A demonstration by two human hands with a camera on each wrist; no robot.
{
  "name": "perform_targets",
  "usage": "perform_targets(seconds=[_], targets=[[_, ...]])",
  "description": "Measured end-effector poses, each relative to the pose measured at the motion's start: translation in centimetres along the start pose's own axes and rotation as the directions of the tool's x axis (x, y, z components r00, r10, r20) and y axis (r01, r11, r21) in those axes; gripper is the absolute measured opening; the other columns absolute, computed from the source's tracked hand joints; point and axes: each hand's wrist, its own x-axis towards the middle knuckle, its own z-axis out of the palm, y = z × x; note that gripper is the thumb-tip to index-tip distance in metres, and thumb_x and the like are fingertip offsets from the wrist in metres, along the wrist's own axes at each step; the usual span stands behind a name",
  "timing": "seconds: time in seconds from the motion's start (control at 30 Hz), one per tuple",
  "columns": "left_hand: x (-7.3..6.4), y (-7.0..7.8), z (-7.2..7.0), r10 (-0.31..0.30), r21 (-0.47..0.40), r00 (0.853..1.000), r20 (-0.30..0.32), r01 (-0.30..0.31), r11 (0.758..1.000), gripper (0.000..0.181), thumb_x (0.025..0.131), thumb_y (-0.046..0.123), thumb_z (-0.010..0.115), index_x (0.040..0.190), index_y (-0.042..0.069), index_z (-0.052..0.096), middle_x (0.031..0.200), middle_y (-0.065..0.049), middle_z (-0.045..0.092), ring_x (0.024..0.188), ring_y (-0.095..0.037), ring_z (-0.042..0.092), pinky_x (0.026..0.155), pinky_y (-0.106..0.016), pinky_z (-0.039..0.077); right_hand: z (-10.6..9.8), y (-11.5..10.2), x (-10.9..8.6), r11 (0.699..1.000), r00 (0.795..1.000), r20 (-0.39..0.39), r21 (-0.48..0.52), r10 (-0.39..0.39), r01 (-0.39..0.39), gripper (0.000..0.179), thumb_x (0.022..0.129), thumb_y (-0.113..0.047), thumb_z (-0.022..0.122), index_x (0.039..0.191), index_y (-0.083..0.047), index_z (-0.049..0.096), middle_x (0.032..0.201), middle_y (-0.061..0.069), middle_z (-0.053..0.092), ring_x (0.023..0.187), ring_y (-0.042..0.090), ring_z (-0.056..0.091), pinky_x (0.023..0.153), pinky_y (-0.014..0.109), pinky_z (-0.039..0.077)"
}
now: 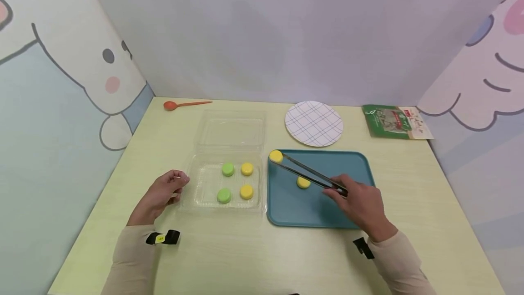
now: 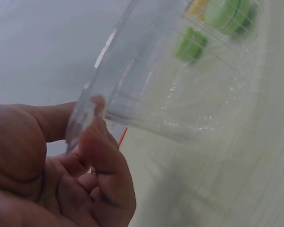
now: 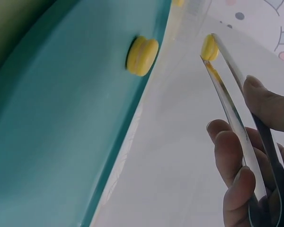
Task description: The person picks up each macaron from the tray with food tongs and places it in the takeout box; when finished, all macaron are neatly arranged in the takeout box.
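My right hand (image 1: 360, 201) grips metal tongs (image 1: 311, 174), whose tips pinch a yellow macaron (image 1: 276, 156) over the left edge of the blue tray (image 1: 286, 215). Another yellow macaron (image 3: 142, 56) lies on that tray, under the tongs in the head view. With thumb and fingers, my left hand (image 2: 90, 165) pinches the rim of a clear plastic box (image 1: 188, 197) at its left side. Inside the box sit two green macarons (image 1: 224, 195) and two yellow macarons (image 1: 246, 191) in its right part. The box's lid (image 1: 233, 131) lies folded back, away from me.
Behind the tray lies a round white plate (image 1: 314, 123) with blue checked lines. A green and white food packet (image 1: 397, 122) is at the back right. An orange-red spoon (image 1: 170, 105) lies at the back left. Walls close off the table's (image 1: 229, 258) back and sides.
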Motion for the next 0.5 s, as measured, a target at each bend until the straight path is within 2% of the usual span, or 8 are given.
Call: perform_targets(seconds=[0.17, 0.4, 0.5], targets=[[-0.1, 0.1, 0.0, 0.002, -0.006, 1.0, -0.001, -0.002, 1.0, 0.02, 0.104, 0.024, 0.058, 0.111, 0.006, 0.052, 0.087, -0.003, 0.048, 0.068, -0.011, 0.048, 0.062, -0.027, 0.046, 0.8, -0.8, 0.5, 0.997, 0.999, 0.005, 0.047, -0.054, 0.053, 0.067, 0.092, -0.073, 0.043, 0.103, -0.012, 0.069, 0.066, -0.006, 0.062, 0.05, -0.001, 0.044, 0.044, 0.025, 0.036], [-0.2, 0.1, 0.1, -0.002, 0.007, 1.0, -0.01, 0.002, 1.0, 0.021, 0.105, 0.024, 0.057, 0.113, 0.005, 0.052, 0.089, -0.004, 0.049, 0.07, -0.012, 0.048, 0.062, -0.027, 0.046, 2.2, -2.5, 1.8, 0.989, 0.991, -0.011, 0.052, -0.136, 0.136, 0.062, 0.094, -0.07, 0.042, 0.099, -0.013, 0.068, 0.072, -0.006, 0.068, 0.053, 0.003, 0.057, 0.045, 0.023, 0.041], [-0.2, 0.2, 0.1, -0.003, 0.009, 1.0, -0.012, 0.003, 1.0, 0.021, 0.105, 0.024, 0.057, 0.113, 0.005, 0.052, 0.09, -0.005, 0.049, 0.071, -0.012, 0.048, 0.063, -0.028, 0.045, 2.7, -3.2, 2.3, 0.986, 0.987, -0.013, 0.056, -0.158, 0.159, 0.062, 0.094, -0.07, 0.042, 0.098, -0.014, 0.067, 0.073, -0.008, 0.067, 0.053, 0.003, 0.057, 0.045, 0.024, 0.042]])
